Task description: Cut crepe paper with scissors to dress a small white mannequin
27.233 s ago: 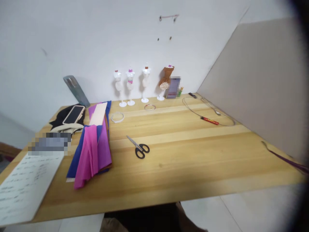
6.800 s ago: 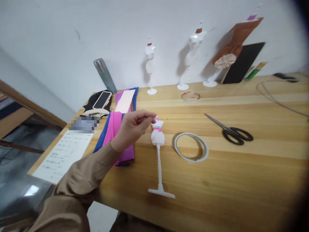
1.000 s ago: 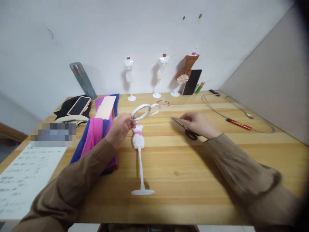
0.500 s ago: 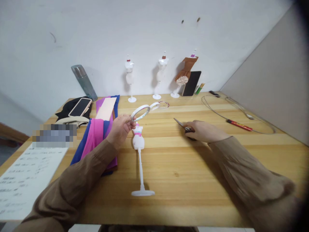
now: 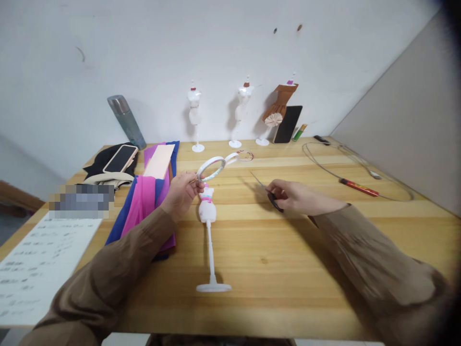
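Pinched in my left hand is a roll of white tape, tilted up above the table. My right hand grips dark-handled scissors, their thin blades pointing away to the upper left. Between my hands, nearer the left, a small white mannequin with a pink band lies with its stand and round base toward me. Beyond the held roll are another white tape roll and a patterned ring.
Pink, purple and blue cloths lie left, beside a phone on dark fabric. A bottle and mannequins, one in a brown dress, stand along the wall. A cable and red tube lie right; a written sheet lies front left.
My right hand has lifted the scissors slightly off the table and turned them, so the blades point more steeply away. My left hand with the tape has hardly moved.
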`<state>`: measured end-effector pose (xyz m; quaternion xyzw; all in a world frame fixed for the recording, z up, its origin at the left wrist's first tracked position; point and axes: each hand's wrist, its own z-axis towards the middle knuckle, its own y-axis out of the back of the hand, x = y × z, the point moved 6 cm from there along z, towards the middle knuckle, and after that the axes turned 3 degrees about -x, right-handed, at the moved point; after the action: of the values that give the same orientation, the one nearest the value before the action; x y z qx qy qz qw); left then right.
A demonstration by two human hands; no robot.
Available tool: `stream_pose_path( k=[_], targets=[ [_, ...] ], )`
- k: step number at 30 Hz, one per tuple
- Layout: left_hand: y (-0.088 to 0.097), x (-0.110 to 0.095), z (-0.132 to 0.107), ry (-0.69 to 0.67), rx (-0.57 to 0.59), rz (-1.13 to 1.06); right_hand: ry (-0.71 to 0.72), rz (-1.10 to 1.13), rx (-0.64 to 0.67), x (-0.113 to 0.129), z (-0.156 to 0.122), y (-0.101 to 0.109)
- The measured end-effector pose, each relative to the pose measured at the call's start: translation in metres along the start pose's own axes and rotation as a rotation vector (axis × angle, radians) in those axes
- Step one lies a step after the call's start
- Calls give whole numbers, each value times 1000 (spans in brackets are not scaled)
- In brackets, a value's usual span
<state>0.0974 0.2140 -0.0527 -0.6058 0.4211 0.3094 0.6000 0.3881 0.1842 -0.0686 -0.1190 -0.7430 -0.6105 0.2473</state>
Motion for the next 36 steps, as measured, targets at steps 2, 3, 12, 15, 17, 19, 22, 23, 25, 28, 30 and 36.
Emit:
stream_pose_path(
  k=[2, 3, 12, 15, 17, 19, 22, 23, 25, 28, 30, 36],
  targets=[
    [-1, 1, -1, 7, -3, 5, 174, 377, 70, 16, -2, -6],
    [-1, 1, -1, 13, -6, 6, 236, 550, 118, 22, -3, -10],
    [1, 5, 0, 43, -17, -12, 180, 1425, 179, 19, 20, -56],
    [3, 7, 2, 45, -29, -2, 180, 1499, 82, 21, 22, -55],
    [4, 7, 2, 34, -51, -3, 188, 1519, 33, 24, 21, -53],
    [5, 6, 2, 12, -65, -6, 183, 1513, 18, 26, 20, -52],
    [5, 4, 2, -20, -76, -10, 151, 1476, 35, 28, 19, -58],
    [4, 3, 1, -27, -78, -14, 137, 1466, 34, 29, 19, -60],
    [4, 3, 0, -31, -83, -21, 105, 1460, 28, 29, 21, -64],
    [3, 3, -1, -32, -87, -27, 74, 1469, 20, 31, 23, -66],
    [2, 3, -1, -34, -92, -31, 80, 1476, -20, 31, 24, -63],
    [3, 5, 0, -35, -89, -21, 33, 1498, -68, 27, 25, -62]
  ],
)
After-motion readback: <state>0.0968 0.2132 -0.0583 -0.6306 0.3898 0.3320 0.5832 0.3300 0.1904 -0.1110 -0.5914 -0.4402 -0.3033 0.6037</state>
